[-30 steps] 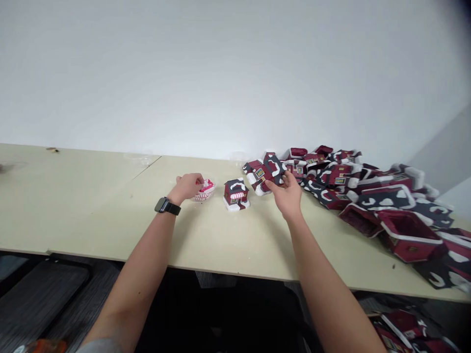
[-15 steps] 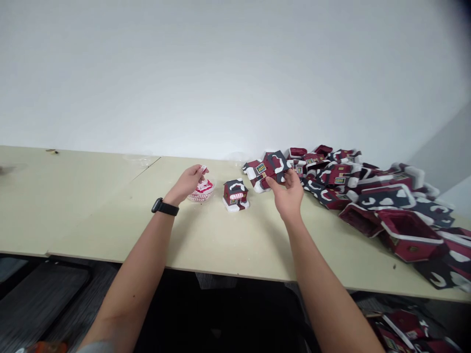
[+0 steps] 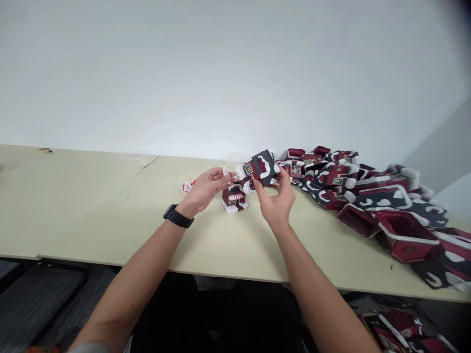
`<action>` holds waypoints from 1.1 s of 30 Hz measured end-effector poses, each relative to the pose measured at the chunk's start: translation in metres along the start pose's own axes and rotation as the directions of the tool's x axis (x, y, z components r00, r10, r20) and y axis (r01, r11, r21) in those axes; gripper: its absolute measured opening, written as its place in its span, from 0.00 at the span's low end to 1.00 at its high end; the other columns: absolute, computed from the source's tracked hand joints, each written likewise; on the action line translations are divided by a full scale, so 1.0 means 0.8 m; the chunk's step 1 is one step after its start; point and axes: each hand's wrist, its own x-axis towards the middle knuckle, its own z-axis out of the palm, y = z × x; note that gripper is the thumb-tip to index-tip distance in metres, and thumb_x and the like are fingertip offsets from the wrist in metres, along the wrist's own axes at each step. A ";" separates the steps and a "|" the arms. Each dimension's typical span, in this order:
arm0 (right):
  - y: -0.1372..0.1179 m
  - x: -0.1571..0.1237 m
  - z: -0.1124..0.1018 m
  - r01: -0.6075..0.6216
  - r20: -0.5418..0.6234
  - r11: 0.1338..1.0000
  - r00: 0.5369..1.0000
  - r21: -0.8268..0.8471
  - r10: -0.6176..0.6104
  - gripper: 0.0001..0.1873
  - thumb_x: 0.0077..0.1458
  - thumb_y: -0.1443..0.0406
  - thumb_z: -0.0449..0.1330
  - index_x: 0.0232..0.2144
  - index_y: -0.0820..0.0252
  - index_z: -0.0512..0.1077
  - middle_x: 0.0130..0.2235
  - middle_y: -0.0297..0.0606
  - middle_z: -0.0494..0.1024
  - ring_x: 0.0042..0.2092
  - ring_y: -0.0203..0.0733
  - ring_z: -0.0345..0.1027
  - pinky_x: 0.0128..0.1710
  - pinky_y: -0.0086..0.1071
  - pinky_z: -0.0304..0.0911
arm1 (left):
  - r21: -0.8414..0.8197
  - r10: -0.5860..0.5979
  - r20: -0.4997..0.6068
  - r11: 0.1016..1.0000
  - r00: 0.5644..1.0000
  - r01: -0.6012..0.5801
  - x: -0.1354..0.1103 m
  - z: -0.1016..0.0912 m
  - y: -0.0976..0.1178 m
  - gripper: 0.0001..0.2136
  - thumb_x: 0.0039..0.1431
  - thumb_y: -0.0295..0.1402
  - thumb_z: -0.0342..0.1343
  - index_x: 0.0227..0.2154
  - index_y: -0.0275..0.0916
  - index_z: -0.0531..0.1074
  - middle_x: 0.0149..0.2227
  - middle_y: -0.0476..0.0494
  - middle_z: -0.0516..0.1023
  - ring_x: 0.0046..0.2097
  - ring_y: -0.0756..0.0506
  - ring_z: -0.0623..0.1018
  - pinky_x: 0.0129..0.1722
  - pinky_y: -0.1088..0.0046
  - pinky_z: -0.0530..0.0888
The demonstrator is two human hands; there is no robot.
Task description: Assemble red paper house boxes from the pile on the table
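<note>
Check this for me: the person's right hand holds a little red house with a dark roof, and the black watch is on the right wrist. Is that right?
Not quite: the head view shows the black watch on the left wrist. The right hand does hold a little red house with a dark roof.

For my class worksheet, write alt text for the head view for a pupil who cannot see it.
A person's right hand holds a maroon miniature house with a dark, white-trimmed roof, while the left hand, close beside it, holds a small whitish piece. A similar house stands on the cream table, and a heap of others lies at the right.
</note>
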 end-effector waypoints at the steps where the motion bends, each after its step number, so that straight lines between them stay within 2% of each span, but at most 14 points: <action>1: -0.002 -0.002 0.001 0.014 0.011 1.000 1.000 -0.013 -0.014 0.33 0.58 0.55 0.70 0.63 0.57 0.71 0.56 0.49 0.80 0.53 0.53 0.77 0.47 0.43 0.78 | 0.008 0.024 -0.020 1.000 1.000 -0.024 0.001 0.003 -0.004 0.22 0.48 0.44 0.79 0.36 0.36 0.76 0.39 0.44 0.83 0.40 0.49 0.81 0.43 0.73 0.75; 3: -0.003 -0.004 0.003 0.052 0.033 0.998 0.998 -0.043 -0.050 0.33 0.59 0.55 0.69 0.64 0.55 0.70 0.58 0.49 0.80 0.54 0.54 0.77 0.48 0.45 0.78 | 0.039 0.043 -0.046 0.998 0.998 -0.041 0.001 0.009 -0.012 0.22 0.47 0.46 0.79 0.33 0.35 0.76 0.32 0.49 0.79 0.33 0.53 0.75 0.35 0.76 0.71; 5: -0.004 -0.007 0.004 0.105 0.053 0.992 0.993 -0.076 -0.101 0.32 0.60 0.56 0.68 0.64 0.54 0.70 0.59 0.49 0.80 0.55 0.55 0.77 0.51 0.47 0.77 | 0.046 0.023 -0.056 0.999 0.998 -0.021 0.001 0.014 -0.017 0.24 0.45 0.47 0.80 0.29 0.35 0.75 0.28 0.51 0.75 0.29 0.54 0.72 0.32 0.77 0.69; 10: -0.003 -0.011 0.005 0.220 0.104 0.969 0.972 -0.111 -0.209 0.31 0.62 0.57 0.67 0.65 0.54 0.69 0.58 0.50 0.80 0.56 0.57 0.77 0.56 0.51 0.75 | -0.008 -0.022 -0.061 1.000 0.998 0.022 0.001 0.022 -0.026 0.26 0.43 0.50 0.79 0.32 0.35 0.77 0.29 0.49 0.76 0.30 0.53 0.75 0.35 0.75 0.73; 17: -0.002 -0.016 0.007 0.253 0.138 0.959 0.962 -0.126 -0.236 0.32 0.63 0.57 0.67 0.66 0.54 0.68 0.59 0.51 0.79 0.55 0.57 0.77 0.55 0.52 0.76 | 0.003 -0.012 -0.060 1.000 0.998 0.012 0.000 0.024 -0.029 0.25 0.49 0.52 0.77 0.35 0.34 0.79 0.27 0.46 0.78 0.29 0.51 0.76 0.30 0.75 0.71; 25: -0.004 -0.018 0.008 0.293 0.132 0.948 0.952 -0.125 -0.276 0.30 0.63 0.58 0.67 0.65 0.55 0.69 0.58 0.50 0.81 0.54 0.55 0.79 0.52 0.50 0.77 | 0.000 -0.028 -0.072 1.000 0.997 0.028 -0.002 0.023 -0.024 0.23 0.48 0.50 0.78 0.33 0.34 0.80 0.26 0.46 0.78 0.27 0.51 0.76 0.27 0.76 0.71; 33: -0.002 -0.019 0.009 0.287 0.167 0.944 0.951 -0.166 -0.260 0.31 0.64 0.56 0.65 0.66 0.55 0.67 0.59 0.51 0.80 0.54 0.55 0.78 0.51 0.49 0.78 | 0.012 -0.045 -0.084 0.999 0.995 0.046 -0.002 0.023 -0.019 0.22 0.48 0.48 0.78 0.29 0.35 0.78 0.24 0.47 0.76 0.25 0.51 0.74 0.26 0.75 0.72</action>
